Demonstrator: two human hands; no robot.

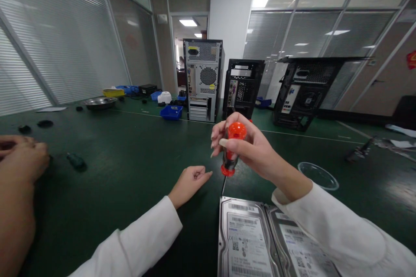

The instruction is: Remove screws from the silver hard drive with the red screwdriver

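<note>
My right hand (250, 147) is wrapped around the red-and-black handle of a screwdriver (230, 162), held nearly upright. Its thin shaft points down to the top left corner of a hard drive (243, 238), where the tip seems to meet the edge. A second hard drive (302, 242) lies right beside the first, partly covered by my right sleeve. To the left of the screwdriver, my left hand (191, 184) rests on the green table with its fingers curled in. The inside of that fist is hidden.
Another person's hands (22, 156) are at the left edge, near a dark green screwdriver (76, 161). A clear round dish (317, 175) lies to the right. Computer cases (203, 80) stand at the back, with a blue tray (171, 112) and a metal bowl (100, 103) further left.
</note>
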